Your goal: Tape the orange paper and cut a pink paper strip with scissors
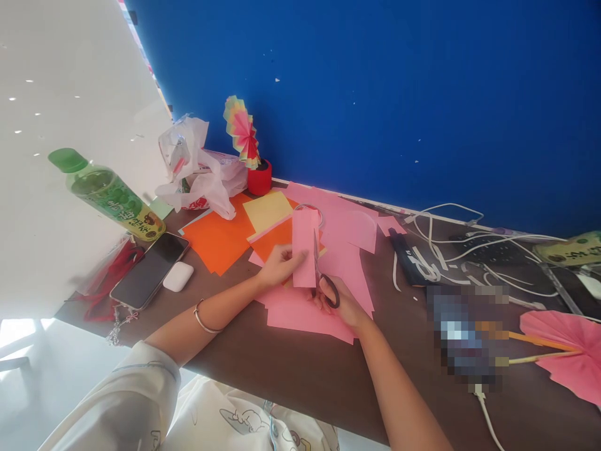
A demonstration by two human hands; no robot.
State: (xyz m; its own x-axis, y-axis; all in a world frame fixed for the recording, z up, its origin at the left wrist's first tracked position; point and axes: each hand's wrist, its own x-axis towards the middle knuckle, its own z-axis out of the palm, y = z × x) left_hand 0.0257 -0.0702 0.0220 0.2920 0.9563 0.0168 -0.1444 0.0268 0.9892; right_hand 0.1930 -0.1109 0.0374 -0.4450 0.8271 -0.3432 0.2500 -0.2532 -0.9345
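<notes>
My left hand [280, 266] pinches the left edge of a narrow pink paper strip [305, 228], held upright over the table. In my right hand [339, 299] is a pair of scissors [333, 289] with dark handles; my fingers are closed on them. The blades run up along the strip's right edge, touching or overlapping it. Beneath both hands lie several sheets of pink paper [347, 269], spread and overlapping. Orange paper [220, 235] and a yellow sheet [267, 212] lie just behind my left hand.
At left stand a green-capped bottle [113, 197], a phone [150, 269] and a white earbud case [178, 276]. A plastic bag [201, 169] and a red pot [260, 178] with a paper fan sit behind. White cables [436, 238] and a pink fan [563, 344] lie at right.
</notes>
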